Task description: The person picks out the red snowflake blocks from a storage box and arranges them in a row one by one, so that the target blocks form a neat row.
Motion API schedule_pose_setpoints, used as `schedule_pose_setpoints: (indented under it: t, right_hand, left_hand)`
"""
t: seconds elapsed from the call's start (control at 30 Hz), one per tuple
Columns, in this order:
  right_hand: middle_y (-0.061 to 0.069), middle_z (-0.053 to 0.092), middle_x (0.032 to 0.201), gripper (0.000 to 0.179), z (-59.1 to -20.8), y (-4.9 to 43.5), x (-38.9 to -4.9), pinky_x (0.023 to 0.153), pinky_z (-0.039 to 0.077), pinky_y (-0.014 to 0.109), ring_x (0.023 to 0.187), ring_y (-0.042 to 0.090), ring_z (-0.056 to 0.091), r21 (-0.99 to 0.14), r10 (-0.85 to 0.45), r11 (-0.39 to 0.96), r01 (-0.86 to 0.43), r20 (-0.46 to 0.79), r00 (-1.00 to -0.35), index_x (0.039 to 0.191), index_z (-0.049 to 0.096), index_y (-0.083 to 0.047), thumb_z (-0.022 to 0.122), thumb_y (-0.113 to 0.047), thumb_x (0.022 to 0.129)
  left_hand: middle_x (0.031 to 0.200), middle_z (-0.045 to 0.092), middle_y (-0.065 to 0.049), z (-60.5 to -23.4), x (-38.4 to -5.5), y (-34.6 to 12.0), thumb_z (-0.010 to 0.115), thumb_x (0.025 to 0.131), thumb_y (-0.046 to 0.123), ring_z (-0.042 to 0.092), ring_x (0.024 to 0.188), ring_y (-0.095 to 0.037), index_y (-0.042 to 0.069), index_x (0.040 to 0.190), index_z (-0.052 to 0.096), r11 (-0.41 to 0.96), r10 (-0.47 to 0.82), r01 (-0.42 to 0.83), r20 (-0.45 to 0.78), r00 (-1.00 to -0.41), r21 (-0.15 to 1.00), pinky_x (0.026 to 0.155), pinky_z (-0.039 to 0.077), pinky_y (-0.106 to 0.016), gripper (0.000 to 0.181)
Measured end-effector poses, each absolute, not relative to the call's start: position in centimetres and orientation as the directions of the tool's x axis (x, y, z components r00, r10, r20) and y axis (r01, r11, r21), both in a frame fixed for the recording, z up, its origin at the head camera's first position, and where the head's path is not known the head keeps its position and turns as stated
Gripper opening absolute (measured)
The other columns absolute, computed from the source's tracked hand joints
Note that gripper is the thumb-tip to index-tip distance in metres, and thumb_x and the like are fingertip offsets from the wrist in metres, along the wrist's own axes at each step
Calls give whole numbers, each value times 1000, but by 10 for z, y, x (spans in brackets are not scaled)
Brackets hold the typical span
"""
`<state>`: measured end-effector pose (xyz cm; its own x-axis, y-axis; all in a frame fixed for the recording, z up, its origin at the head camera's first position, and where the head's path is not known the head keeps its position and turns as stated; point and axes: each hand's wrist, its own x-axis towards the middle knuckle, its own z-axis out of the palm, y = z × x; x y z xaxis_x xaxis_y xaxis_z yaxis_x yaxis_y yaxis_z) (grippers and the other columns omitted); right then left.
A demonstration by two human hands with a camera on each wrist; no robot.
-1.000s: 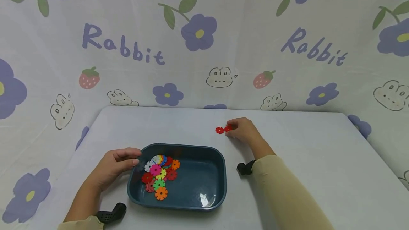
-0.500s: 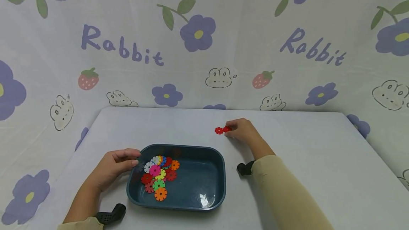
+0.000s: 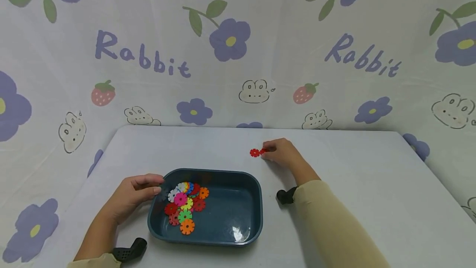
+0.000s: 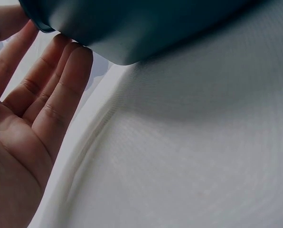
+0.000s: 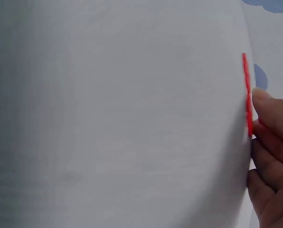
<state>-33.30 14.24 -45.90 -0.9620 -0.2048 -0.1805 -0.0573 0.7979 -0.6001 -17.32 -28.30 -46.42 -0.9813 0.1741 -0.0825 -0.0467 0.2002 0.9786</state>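
At the back of the table my right hand (image 3: pixel 282 152) pinches a red notched plastic disc (image 3: pixel 263 151) between thumb and fingertips. A second red notched disc (image 3: pixel 254 152) lies in line with it on the left, edge to edge. In the right wrist view the red discs (image 5: pixel 248 95) appear edge-on as a thin strip beside the thumb; the fingers hide part of them. My left hand (image 3: pixel 137 191) holds the left rear corner of a dark teal tray (image 3: pixel 215 241), thumb and index finger at the rim. Other left fingers touch its outer wall (image 4: pixel 122 38) in the left wrist view.
Several loose notched discs (image 3: pixel 187 226) in orange, green, pink, yellow, white and red lie in the tray's left half. The white table (image 3: pixel 353 185) extends to the right of the tray. A patterned cloth backdrop (image 3: pixel 271 61) hangs behind the table.
The pinched red disc has turned slightly and shows narrower beside the fingertips than a second ago. The tray, the other discs and my left hand have stayed in place.
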Motion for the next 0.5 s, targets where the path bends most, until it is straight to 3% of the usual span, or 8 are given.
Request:
schedule_pose_setpoints:
  t: [0.2,0.5]
  right_hand:
    - [11,61,136,45,-438,139,-334,104,47,48,127,29,53,-700,-214,714,-11,-204,-955,133,63,-14,69,-30,91]
    - [4,66,130,42,-384,92,-316,100,50,41,123,21,60,-841,-383,491,-226,25,-924,128,65,-15,72,-29,90]
  left_hand:
    - [111,69,11,-466,-174,-284,69,92,17,67,100,-9,-4,119,65,206,181,-42,-80,-980,978,84,57,-26,34]
    - [111,69,11,-467,-174,-285,69,92,16,66,100,-8,-4,118,65,197,183,-22,-59,-981,980,84,57,-26,33]
